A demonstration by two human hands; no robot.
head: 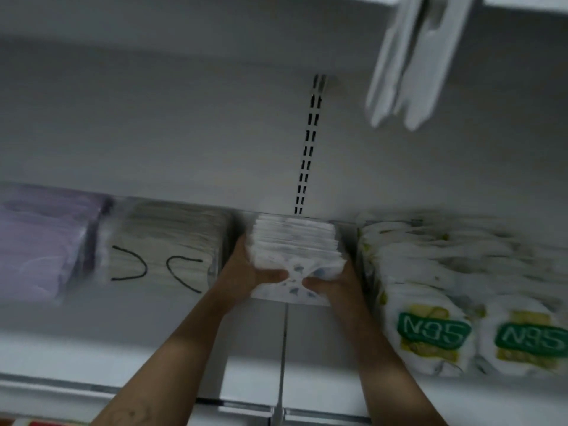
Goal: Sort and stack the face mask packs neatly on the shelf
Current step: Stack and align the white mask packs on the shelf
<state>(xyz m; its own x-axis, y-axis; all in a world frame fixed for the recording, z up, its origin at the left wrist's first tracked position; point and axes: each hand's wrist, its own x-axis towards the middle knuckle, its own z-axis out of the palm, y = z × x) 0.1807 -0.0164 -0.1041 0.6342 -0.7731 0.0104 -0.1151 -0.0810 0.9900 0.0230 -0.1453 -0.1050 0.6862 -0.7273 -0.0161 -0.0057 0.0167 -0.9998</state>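
Mask packs [295,250] — thin, white, perhaps plastic.

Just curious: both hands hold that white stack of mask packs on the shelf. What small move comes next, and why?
Probably press the white stack square, then let go: left hand and right hand grip its sides, its packs look fanned, and it sits between the grey pack and N95 packs.

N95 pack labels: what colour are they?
Green with pale lettering, seen on the N95 pack labels at right in the head view.
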